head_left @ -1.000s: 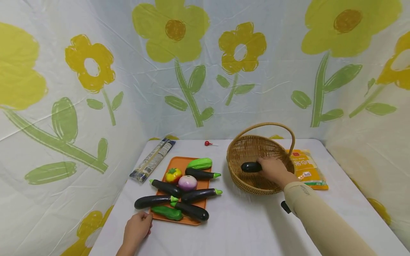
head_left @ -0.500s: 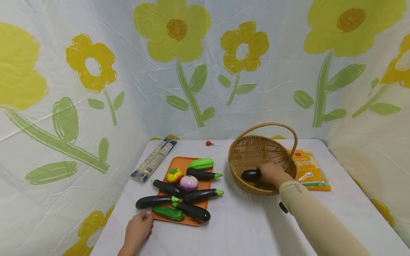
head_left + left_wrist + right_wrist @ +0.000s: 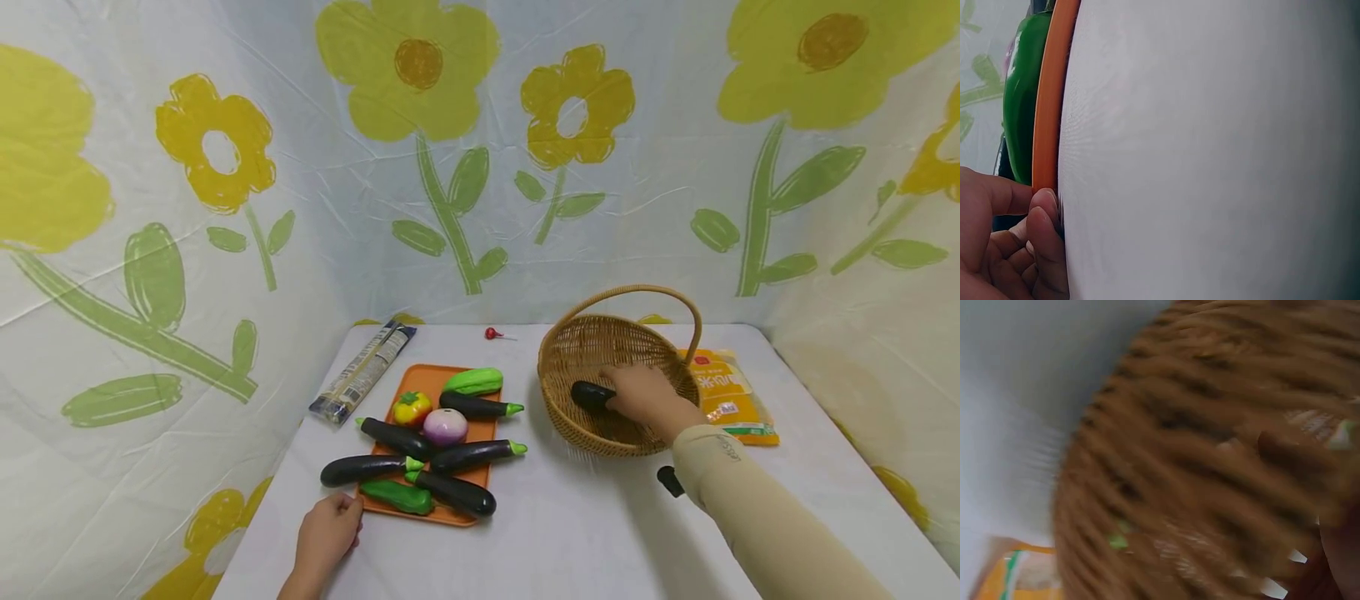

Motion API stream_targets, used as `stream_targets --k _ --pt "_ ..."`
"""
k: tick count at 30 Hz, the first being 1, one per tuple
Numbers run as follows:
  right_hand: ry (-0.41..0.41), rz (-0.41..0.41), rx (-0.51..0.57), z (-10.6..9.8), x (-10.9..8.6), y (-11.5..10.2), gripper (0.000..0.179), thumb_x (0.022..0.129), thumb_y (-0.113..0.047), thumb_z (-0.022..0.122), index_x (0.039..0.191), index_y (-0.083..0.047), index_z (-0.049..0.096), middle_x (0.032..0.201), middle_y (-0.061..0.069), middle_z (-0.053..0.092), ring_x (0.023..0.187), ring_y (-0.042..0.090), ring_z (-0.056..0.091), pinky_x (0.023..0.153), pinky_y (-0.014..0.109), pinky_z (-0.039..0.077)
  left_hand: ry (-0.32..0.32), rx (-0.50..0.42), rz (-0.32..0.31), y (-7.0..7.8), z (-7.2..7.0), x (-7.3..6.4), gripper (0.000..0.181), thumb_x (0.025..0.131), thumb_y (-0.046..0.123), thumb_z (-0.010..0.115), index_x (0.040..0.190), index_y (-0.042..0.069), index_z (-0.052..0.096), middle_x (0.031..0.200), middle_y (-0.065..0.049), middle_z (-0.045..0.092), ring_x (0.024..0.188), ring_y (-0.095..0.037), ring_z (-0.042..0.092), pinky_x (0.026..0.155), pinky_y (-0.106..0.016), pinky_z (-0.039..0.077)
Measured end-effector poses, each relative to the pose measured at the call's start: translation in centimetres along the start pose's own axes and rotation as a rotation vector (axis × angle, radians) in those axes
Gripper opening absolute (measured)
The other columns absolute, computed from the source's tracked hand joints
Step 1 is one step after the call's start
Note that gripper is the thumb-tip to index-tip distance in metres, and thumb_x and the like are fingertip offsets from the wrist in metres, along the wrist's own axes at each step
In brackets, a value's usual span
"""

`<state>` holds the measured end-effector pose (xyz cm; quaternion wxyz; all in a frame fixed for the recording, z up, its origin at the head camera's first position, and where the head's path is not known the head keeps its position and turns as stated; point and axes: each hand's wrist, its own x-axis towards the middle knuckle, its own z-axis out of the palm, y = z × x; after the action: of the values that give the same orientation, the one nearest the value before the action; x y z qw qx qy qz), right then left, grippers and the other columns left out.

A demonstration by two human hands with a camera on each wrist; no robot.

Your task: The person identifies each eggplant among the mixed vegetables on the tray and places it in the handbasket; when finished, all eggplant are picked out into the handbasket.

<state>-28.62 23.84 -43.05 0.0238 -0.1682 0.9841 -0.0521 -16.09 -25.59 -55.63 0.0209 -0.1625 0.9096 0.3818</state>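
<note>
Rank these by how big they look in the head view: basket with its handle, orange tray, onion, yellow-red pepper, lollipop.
1. Basket, handle included
2. Orange tray
3. Onion and yellow-red pepper: too alike to rank
4. Lollipop

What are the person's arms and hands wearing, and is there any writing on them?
The right arm wears a long beige sleeve with small dark lettering near its end. The right grip and left grip wear no gloves, and no sleeve shows on the left.
</note>
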Motion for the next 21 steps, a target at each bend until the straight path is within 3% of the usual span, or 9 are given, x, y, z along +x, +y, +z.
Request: stream_targets --k 10,15,21 --pt "0.177 -0.119 -0.017 -4.2 -1.7 -5.3 0.051 0.089 -0.021 0.078 0.134 -0.003 0.063 0.131 0.019 0.064 0.12 0.046 0.056 0.098 0.062 0.042 0.029 0.007 0.004 -0.2 0.1 0.1 0.022 0.094 0.02 0.055 0.082 0.006 0.066 0.057 0.002 0.059 0.047 -0.015 0.057 0.053 -0.032 0.042" --pt "0.203 -0.182 -0.013 -5.6 -2.4 -8.4 0.046 0.089 -0.02 0.078 0.13 -0.005 0.065 0.13 0.016 0.065 0.122 0.043 0.056 0.099 0.06 0.042 0.031 0.004 0.0 -0.1 0.1 0.1 0.021 0.094 0.019 0.055 0.083 0.005 0.066 0.057 0.002 0.059 0.047 -0.015 0.056 0.053 -0.033 0.042" --pt "0.165 -0.213 -0.044 -5.7 -2.0 -11.6 0.043 0.092 -0.018 0.074 0.132 -0.008 0.065 0.132 0.013 0.064 0.126 0.039 0.054 0.104 0.056 0.04 0.029 0.007 0.017 0.0 0.0 -0.1 0.021 0.093 0.02 0.055 0.084 0.005 0.066 0.056 0.002 0.059 0.048 -0.015 0.057 0.054 -0.033 0.041"
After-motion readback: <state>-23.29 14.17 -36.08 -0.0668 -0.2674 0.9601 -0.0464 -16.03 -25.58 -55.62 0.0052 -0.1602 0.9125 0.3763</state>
